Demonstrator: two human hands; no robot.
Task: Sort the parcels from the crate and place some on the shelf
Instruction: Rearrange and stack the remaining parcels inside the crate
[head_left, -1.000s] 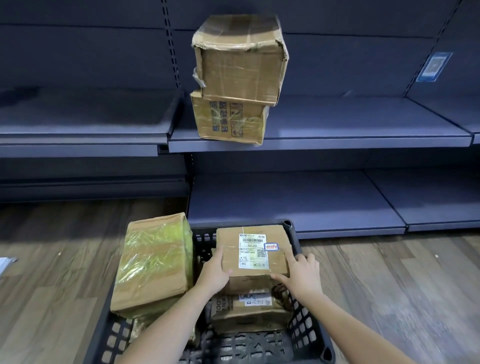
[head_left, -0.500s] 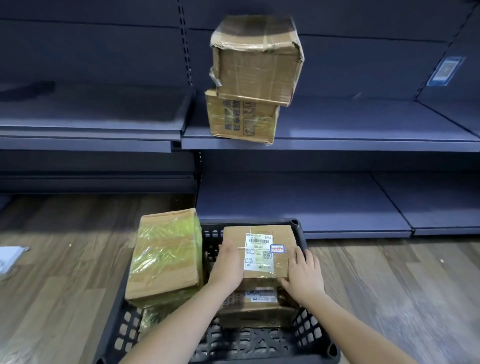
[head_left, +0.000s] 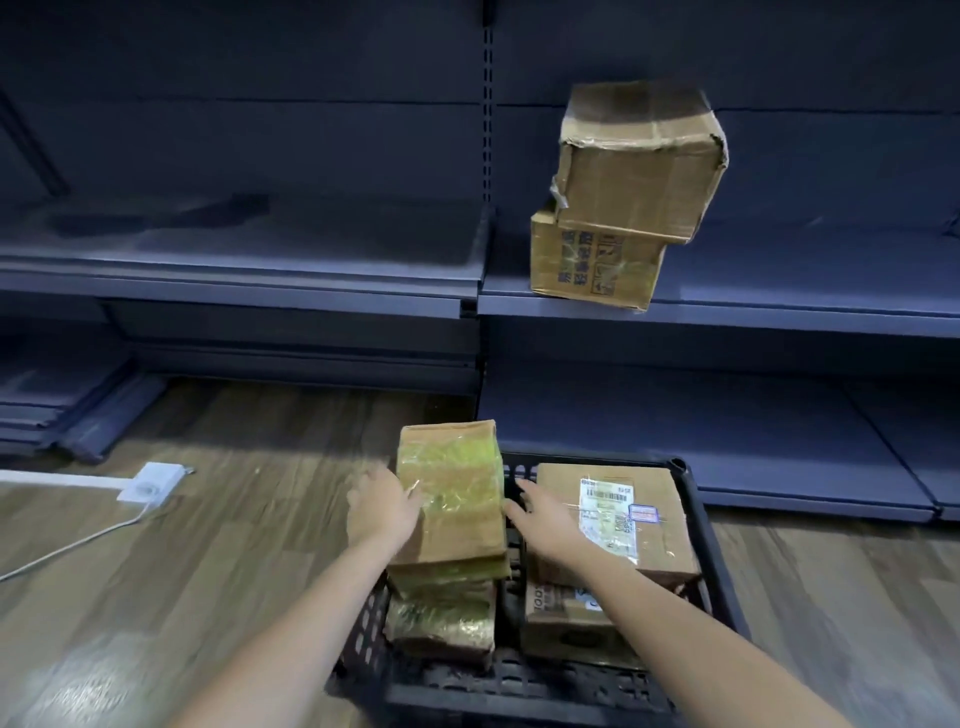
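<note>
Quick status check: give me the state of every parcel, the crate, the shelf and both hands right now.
Yellow-taped parcel: in crate, standing tall, a hand at each side.
Labelled parcel: in crate, label up, on another box.
Crate: on floor, still loaded.
Two shelf boxes: stacked, top one crooked and overhanging.
Shelf: otherwise bare.
Left hand: open, against parcel.
Right hand: open, reaching in.

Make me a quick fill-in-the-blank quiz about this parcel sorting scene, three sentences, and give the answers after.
1. On the shelf, ____ cardboard boxes are stacked.
2. The left hand and right hand flank the parcel wrapped in ____ tape.
3. The parcel with the white shipping label sits in the black ____.

Missing words: two; yellow; crate
</note>
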